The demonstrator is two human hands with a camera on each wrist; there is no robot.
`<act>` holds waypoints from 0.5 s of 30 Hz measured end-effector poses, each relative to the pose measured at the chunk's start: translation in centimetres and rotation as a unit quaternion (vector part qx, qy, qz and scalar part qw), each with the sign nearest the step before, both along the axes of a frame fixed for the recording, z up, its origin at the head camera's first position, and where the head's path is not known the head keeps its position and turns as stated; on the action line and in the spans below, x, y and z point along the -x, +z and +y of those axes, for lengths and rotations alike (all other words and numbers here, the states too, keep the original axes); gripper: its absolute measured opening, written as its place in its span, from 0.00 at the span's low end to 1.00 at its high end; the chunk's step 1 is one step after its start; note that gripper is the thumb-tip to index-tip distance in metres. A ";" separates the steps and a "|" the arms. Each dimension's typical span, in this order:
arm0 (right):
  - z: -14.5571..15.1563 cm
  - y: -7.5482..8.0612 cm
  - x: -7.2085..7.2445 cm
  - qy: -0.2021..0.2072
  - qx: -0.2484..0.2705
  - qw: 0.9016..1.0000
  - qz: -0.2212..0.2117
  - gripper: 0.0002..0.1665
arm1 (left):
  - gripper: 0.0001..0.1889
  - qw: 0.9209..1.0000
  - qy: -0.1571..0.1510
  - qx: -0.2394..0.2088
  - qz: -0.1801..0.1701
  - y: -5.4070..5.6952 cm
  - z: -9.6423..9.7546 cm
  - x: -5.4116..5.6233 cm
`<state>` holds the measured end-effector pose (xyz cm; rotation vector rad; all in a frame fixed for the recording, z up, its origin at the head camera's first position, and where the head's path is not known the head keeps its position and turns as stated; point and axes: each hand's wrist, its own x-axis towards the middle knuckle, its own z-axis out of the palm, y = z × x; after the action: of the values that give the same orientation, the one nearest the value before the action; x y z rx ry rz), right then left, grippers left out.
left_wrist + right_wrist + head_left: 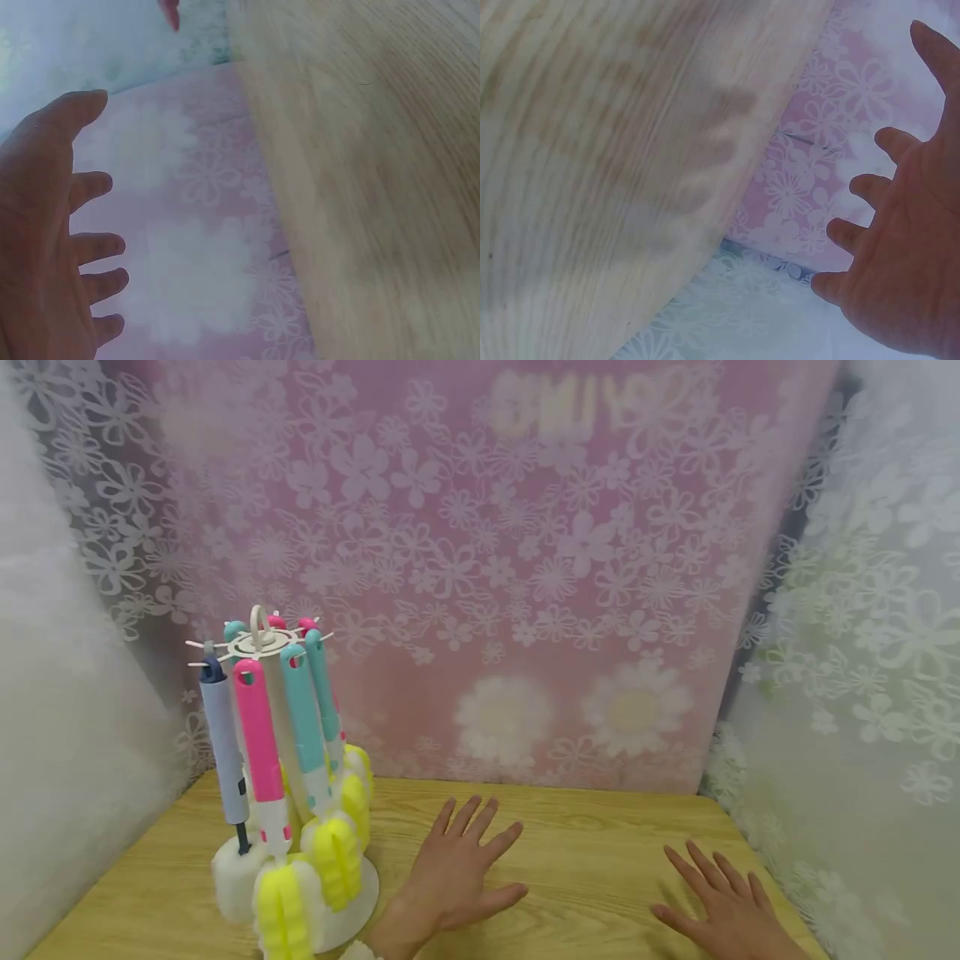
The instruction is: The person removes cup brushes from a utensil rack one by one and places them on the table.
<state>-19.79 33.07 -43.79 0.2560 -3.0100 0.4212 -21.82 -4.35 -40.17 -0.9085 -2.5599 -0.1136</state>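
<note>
Fingers spread, the left hand (pixel 457 872) hovers over the wood-patterned table just right of a rack of brushes, holding nothing. The right hand (pixel 723 906), also spread and bare, is over the table's right side. On the white rack (pixel 262 645) hang several long-handled sponge brushes: a pink handle (pixel 260 735), a teal handle (pixel 304 718) and a light blue handle (pixel 223 743) face the front. Yellow-and-white sponge heads (pixel 335 858) hang low near the round white base (pixel 363 902). A white sponge head (pixel 236 878) ends the blue one. Both wrist views show empty palms.
A pink floral sheet (pixel 480 568) stands behind the table (pixel 585 835). Pale sheets close in the left side (pixel 67 710) and the right side (pixel 862 693).
</note>
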 end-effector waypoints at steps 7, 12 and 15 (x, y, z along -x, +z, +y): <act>-0.3 0.3 0.2 0.008 0.008 1.000 -0.007 0.47 | 0.32 0.998 -0.019 -0.010 0.051 1.9 -0.2 -1.2; -0.6 0.5 0.6 0.012 0.010 1.000 -0.008 0.48 | 0.31 0.995 -0.027 -0.023 0.090 4.0 -0.4 -2.5; -0.8 0.6 0.9 0.017 0.011 1.000 0.001 0.48 | 0.30 0.993 -0.027 -0.028 0.113 5.5 -0.7 -3.2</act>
<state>-20.66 32.24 -43.16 0.3055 -3.0010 0.4579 -18.58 -5.03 -34.63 -0.9155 -2.3130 -0.0913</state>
